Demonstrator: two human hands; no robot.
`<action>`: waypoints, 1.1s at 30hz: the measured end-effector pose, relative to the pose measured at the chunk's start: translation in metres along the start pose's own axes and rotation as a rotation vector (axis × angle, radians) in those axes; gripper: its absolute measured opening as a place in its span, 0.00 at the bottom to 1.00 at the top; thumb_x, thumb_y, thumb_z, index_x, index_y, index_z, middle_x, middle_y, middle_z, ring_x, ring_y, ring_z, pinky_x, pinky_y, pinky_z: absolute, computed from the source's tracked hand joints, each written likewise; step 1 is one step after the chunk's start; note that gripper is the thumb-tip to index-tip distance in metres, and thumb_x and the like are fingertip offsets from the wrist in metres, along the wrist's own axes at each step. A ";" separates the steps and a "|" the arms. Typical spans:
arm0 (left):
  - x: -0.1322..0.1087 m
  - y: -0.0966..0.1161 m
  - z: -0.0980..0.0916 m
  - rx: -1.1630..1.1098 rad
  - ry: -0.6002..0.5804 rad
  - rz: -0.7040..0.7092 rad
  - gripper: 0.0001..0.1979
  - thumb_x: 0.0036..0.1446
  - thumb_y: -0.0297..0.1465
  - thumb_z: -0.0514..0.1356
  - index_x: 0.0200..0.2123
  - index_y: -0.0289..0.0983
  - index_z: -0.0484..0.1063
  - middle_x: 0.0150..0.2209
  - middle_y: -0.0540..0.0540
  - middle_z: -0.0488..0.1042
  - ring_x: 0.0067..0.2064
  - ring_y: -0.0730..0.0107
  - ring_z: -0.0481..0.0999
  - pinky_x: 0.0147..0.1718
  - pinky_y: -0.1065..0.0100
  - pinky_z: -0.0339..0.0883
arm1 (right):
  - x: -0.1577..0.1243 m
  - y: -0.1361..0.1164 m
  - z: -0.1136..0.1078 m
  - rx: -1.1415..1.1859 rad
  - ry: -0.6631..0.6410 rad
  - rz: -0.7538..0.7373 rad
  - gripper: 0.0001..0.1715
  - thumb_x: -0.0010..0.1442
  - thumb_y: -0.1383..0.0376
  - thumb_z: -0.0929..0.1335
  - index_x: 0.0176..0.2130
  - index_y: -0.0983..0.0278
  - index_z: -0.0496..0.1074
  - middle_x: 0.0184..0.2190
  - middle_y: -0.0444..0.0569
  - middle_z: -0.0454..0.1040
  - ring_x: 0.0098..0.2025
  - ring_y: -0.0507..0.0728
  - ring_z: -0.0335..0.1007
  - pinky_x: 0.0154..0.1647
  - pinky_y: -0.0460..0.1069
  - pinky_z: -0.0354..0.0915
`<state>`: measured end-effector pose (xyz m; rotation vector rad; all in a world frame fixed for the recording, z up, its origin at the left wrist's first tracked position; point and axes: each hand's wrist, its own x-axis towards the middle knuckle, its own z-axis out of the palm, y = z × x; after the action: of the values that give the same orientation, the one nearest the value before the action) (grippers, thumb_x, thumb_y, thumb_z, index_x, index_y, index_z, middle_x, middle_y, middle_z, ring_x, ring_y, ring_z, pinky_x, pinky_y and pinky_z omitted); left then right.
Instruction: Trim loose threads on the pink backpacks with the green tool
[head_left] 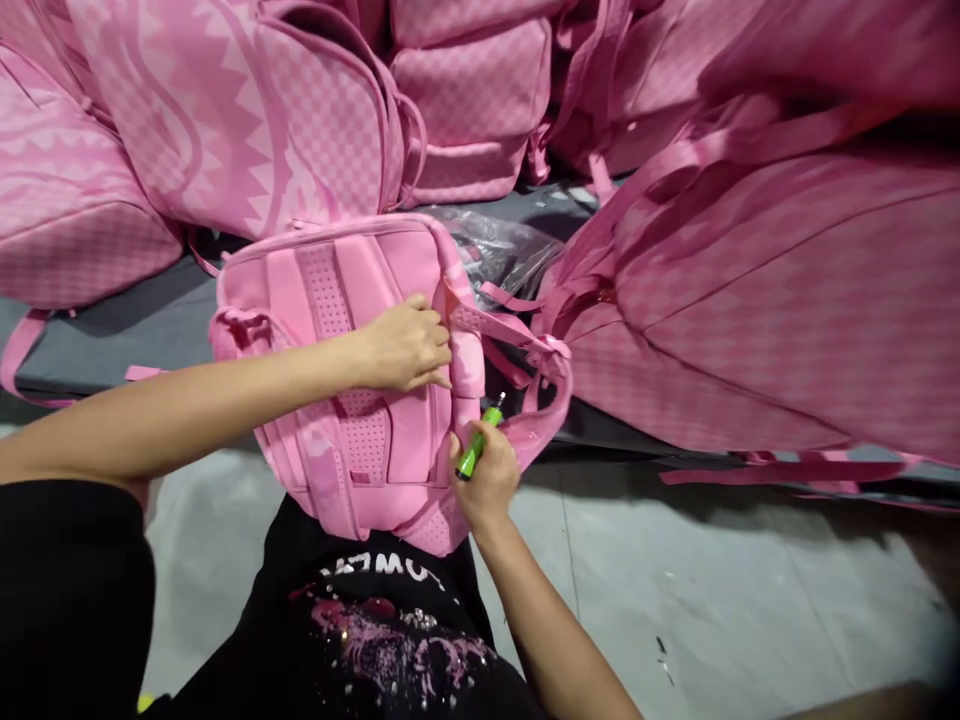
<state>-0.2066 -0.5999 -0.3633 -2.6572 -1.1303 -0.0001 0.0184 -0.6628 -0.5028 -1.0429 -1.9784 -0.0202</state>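
Observation:
A pink backpack (286, 290) stands propped against the table edge and my lap, its padded back panel and straps facing me. Across that panel reaches my left hand (409, 345), fingers curled on the backpack's right-hand edge beside a small orange tag (451, 297). Lower on the same edge is my right hand (489, 475), closed round a slim bright green tool (480, 440) with a narrow metal tip pointing up and away. The tool's exact kind is unclear. Beside my right hand, a knotted pink strap (553, 355) hangs off the backpack's right side.
Several more pink checkered backpacks (472, 90) crowd the back of the grey table (112, 335). A large one (787, 300) fills the right side, with straps hanging over the edge. Clear plastic wrap (499, 245) lies behind my backpack. Below is a pale floor (675, 590).

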 end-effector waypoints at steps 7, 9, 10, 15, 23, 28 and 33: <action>-0.070 -0.057 -0.018 0.242 0.172 -0.105 0.27 0.69 0.51 0.49 0.31 0.37 0.74 0.34 0.45 0.73 0.44 0.62 0.64 0.56 0.53 0.54 | -0.020 -0.004 0.015 0.098 -0.050 -0.065 0.15 0.66 0.66 0.67 0.52 0.63 0.65 0.34 0.48 0.76 0.34 0.58 0.71 0.37 0.52 0.63; -0.084 -0.083 -0.024 0.278 0.182 -0.190 0.28 0.69 0.51 0.49 0.33 0.35 0.74 0.37 0.43 0.73 0.49 0.61 0.61 0.61 0.46 0.47 | -0.017 -0.005 0.017 0.115 -0.074 -0.067 0.15 0.65 0.66 0.67 0.51 0.63 0.65 0.33 0.48 0.76 0.34 0.57 0.72 0.37 0.52 0.63; -0.088 -0.089 -0.027 0.255 0.185 -0.213 0.28 0.69 0.51 0.49 0.35 0.34 0.74 0.39 0.42 0.73 0.51 0.59 0.60 0.63 0.42 0.44 | -0.015 -0.005 0.017 0.119 -0.080 -0.064 0.15 0.65 0.66 0.67 0.51 0.63 0.65 0.33 0.47 0.76 0.34 0.57 0.71 0.37 0.52 0.63; -0.079 -0.044 -0.018 0.091 0.247 -0.280 0.28 0.64 0.57 0.51 0.40 0.37 0.73 0.55 0.37 0.70 0.61 0.49 0.59 0.64 0.37 0.41 | -0.010 -0.007 0.015 0.099 -0.061 -0.056 0.16 0.64 0.64 0.69 0.51 0.63 0.65 0.33 0.47 0.76 0.33 0.57 0.71 0.36 0.51 0.63; -0.039 0.002 0.015 -0.060 -0.005 -0.080 0.25 0.63 0.54 0.56 0.33 0.37 0.75 0.29 0.46 0.77 0.36 0.61 0.72 0.49 0.53 0.60 | -0.015 -0.007 0.016 0.080 -0.054 -0.079 0.16 0.65 0.64 0.68 0.52 0.62 0.65 0.34 0.47 0.75 0.32 0.57 0.70 0.34 0.51 0.62; -0.069 -0.060 -0.008 0.098 0.031 -0.042 0.28 0.68 0.51 0.47 0.29 0.38 0.74 0.28 0.46 0.74 0.39 0.62 0.71 0.56 0.49 0.58 | -0.014 -0.006 0.018 0.099 -0.063 -0.080 0.16 0.66 0.63 0.66 0.52 0.63 0.66 0.34 0.47 0.76 0.33 0.57 0.71 0.35 0.51 0.64; -0.092 -0.062 -0.025 0.156 0.057 -0.190 0.27 0.65 0.55 0.50 0.32 0.39 0.74 0.31 0.46 0.73 0.45 0.59 0.70 0.62 0.39 0.52 | -0.001 -0.006 0.008 0.149 -0.112 -0.071 0.16 0.65 0.64 0.68 0.53 0.63 0.68 0.37 0.50 0.79 0.36 0.58 0.77 0.36 0.52 0.71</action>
<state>-0.3129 -0.6296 -0.3342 -2.3912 -1.3038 -0.0218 0.0093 -0.6649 -0.5061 -0.8940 -2.0830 0.1486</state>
